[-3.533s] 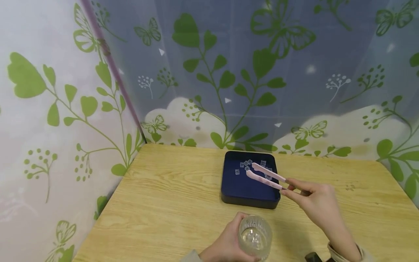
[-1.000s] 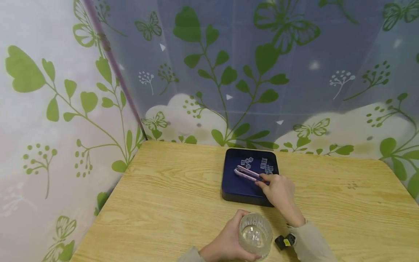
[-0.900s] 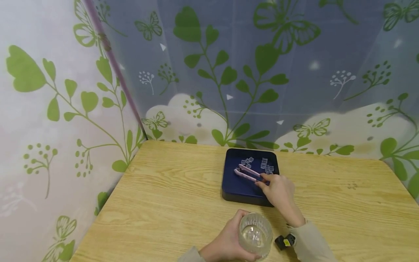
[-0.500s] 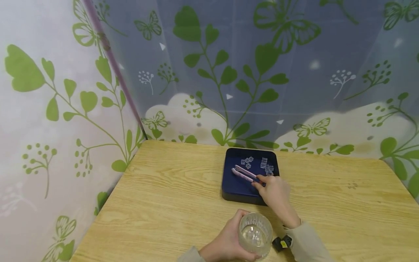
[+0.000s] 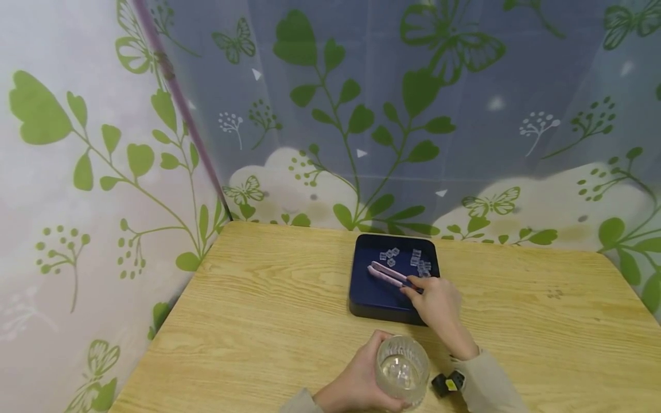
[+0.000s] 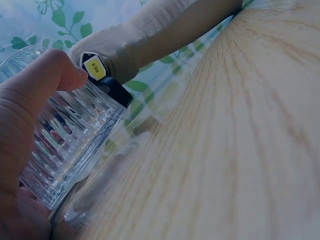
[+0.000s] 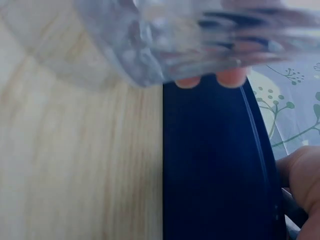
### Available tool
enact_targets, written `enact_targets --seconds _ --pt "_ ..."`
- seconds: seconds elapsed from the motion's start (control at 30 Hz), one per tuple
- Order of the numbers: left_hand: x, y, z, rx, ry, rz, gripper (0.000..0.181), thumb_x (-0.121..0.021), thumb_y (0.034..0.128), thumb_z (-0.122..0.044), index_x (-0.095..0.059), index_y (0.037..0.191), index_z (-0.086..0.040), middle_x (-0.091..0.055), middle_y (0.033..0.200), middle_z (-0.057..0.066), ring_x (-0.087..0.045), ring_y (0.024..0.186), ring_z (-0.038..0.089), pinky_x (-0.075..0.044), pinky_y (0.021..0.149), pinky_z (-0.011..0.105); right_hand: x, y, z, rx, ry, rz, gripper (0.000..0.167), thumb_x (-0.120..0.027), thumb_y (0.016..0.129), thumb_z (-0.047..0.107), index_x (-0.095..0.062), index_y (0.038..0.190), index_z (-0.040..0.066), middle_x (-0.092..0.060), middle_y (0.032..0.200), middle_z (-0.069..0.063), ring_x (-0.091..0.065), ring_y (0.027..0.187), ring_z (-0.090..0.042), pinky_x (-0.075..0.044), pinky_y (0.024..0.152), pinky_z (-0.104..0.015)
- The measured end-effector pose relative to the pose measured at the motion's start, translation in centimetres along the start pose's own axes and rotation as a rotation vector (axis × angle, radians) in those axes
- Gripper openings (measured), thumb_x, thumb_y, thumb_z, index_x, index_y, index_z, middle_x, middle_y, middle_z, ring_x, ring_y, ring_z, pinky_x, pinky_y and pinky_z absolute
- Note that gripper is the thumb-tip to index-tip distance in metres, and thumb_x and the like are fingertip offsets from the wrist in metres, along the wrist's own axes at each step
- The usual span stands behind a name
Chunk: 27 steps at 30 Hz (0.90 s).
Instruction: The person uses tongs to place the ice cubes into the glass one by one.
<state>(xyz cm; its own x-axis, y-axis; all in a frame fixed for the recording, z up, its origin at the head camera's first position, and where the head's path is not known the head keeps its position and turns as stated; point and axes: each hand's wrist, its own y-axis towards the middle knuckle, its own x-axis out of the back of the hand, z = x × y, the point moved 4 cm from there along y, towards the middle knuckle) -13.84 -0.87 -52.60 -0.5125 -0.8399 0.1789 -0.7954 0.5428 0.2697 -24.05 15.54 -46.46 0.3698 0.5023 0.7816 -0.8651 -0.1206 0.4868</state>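
Note:
In the head view my left hand (image 5: pixel 358 378) grips a ribbed clear glass (image 5: pixel 403 367) from its left side. Clear pieces show at the bottom of the glass. My right hand (image 5: pixel 436 301) pinches pink tongs (image 5: pixel 386 278) between thumb and fingers. Their tips are close together above the dark blue tray (image 5: pixel 372 298), and whether a cube sits between them is too small to tell. Small clear cubes (image 5: pixel 389 256) lie just beyond the tips, with more cubes (image 5: pixel 416 258) along the tray's right side. The left wrist view shows the thumb of my left hand (image 6: pixel 30 100) across the glass (image 6: pixel 70 145).
A wooden table (image 5: pixel 258 298) carries the tray near its back edge. Behind and to the left hang patterned curtains (image 5: pixel 330 115). A black device with a yellow label (image 5: pixel 448 384) sits at the right wrist, right beside the glass.
The right hand has moved left and lowered the tongs into the tray; their tips have drawn closer together. A lone cube left of the cluster is no longer visible. The left hand and glass stay nearly still.

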Motion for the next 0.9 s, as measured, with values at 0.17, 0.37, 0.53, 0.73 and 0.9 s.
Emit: enact_targets --seconds 0.17,0.37,0.53,0.73,0.9 --pt "0.0 0.0 -0.1 -0.008 0.002 -0.005 0.084 -0.091 0.0608 -0.001 -0.042 0.128 -0.014 -0.059 0.125 0.001 -0.060 0.110 0.012 -0.051 0.094 0.030 0.5 0.0 -0.1 0.004 0.012 -0.002 0.031 -0.088 0.073 0.020 -0.079 0.098 0.005 -0.066 0.059 -0.011 -0.035 0.038 -0.011 -0.022 0.037 -0.028" --pt "0.1 0.0 0.2 0.007 -0.005 -0.003 0.083 -0.091 0.0612 -0.002 -0.042 0.127 -0.016 -0.059 0.125 -0.001 -0.059 0.110 0.012 -0.051 0.095 0.029 1.6 -0.1 -0.1 0.029 0.025 -0.041 0.029 -0.090 0.070 0.019 -0.080 0.094 0.005 -0.071 0.066 -0.009 -0.049 0.041 -0.016 -0.027 0.036 -0.029" --pt "0.1 0.0 0.3 0.002 -0.006 -0.003 0.083 -0.091 0.0609 -0.001 -0.042 0.127 -0.015 -0.059 0.126 -0.002 -0.059 0.111 0.012 -0.050 0.095 0.030 2.5 -0.4 0.1 0.075 0.036 -0.069 0.028 -0.089 0.070 0.019 -0.080 0.093 0.006 -0.072 0.068 -0.009 -0.039 0.040 -0.007 -0.024 0.035 -0.026" --pt "0.0 0.0 0.3 -0.011 -0.003 -0.001 0.084 -0.091 0.0601 0.000 -0.042 0.127 -0.015 -0.059 0.125 -0.002 -0.060 0.110 0.012 -0.051 0.095 0.030 4.2 -1.0 0.3 0.133 0.062 -0.126 0.029 -0.090 0.067 0.020 -0.080 0.091 0.006 -0.073 0.072 -0.011 -0.045 0.040 -0.006 -0.022 0.036 -0.023" --pt "-0.1 0.1 0.4 -0.022 -0.013 0.004 0.084 -0.090 0.0605 0.001 -0.042 0.127 -0.014 -0.060 0.126 -0.001 -0.060 0.111 0.013 -0.051 0.094 0.031 5.7 -1.9 0.4 0.120 0.106 -0.105 0.028 -0.090 0.067 0.020 -0.081 0.090 0.007 -0.073 0.070 -0.007 -0.039 0.043 0.004 -0.022 0.037 -0.020"
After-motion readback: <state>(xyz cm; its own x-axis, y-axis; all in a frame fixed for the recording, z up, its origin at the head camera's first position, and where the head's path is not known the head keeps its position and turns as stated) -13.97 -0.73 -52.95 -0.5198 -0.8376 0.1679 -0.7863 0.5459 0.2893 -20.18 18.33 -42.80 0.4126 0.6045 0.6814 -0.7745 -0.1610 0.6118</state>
